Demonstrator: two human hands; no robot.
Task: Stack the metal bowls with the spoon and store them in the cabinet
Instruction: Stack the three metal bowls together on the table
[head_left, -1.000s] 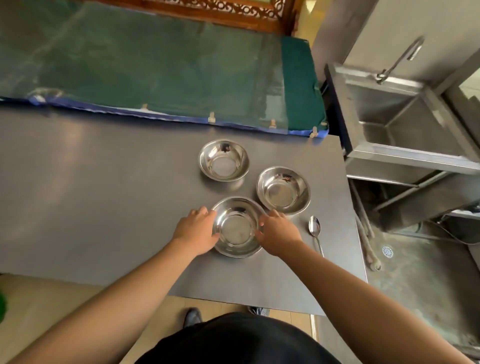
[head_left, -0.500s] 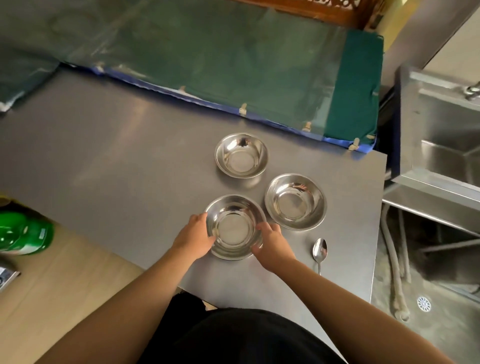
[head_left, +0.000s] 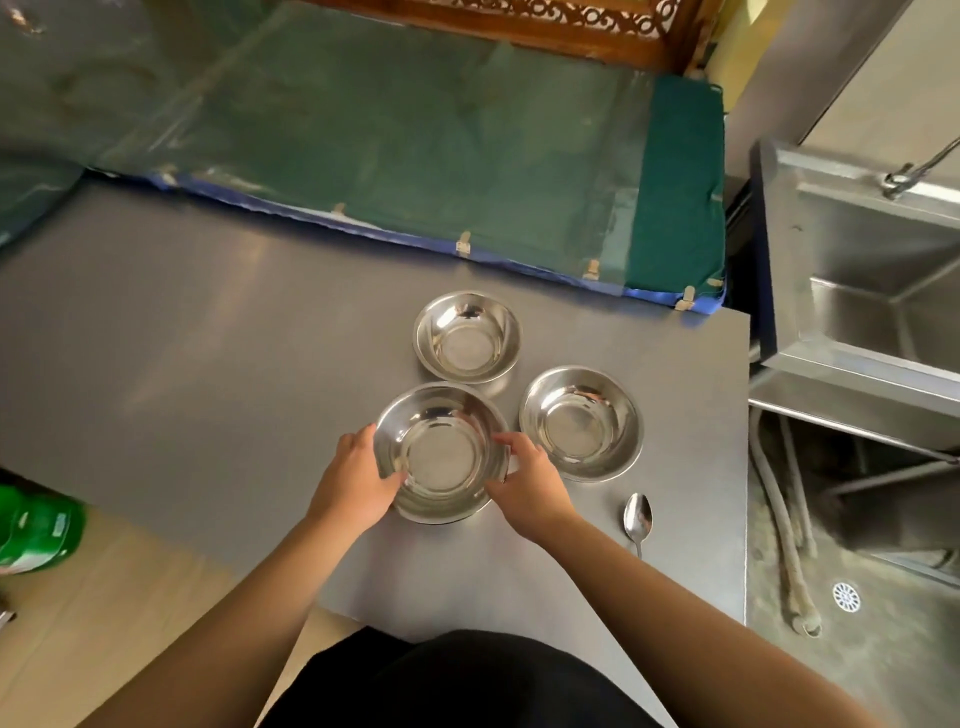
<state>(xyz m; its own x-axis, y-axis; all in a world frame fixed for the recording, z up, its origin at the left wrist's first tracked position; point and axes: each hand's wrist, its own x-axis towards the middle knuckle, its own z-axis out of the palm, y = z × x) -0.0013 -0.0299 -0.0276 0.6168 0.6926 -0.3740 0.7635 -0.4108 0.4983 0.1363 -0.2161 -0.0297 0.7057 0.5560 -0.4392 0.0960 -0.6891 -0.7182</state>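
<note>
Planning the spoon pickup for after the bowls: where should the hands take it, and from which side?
Grip the spoon by its handle, the thin end pointing toward the person, coming from above with the right hand, which is nearest. It lies flat on the table, bowl end away, clear of the right bowl, so a fingertip pinch on the handle probably works best.

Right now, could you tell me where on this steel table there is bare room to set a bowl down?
The widest bare stretch of the table lies left of the held bowl, running back to the green mat. A smaller patch lies in front of the spoon. It is crowded around the far bowl, right bowl and both hands, left and right.
</note>
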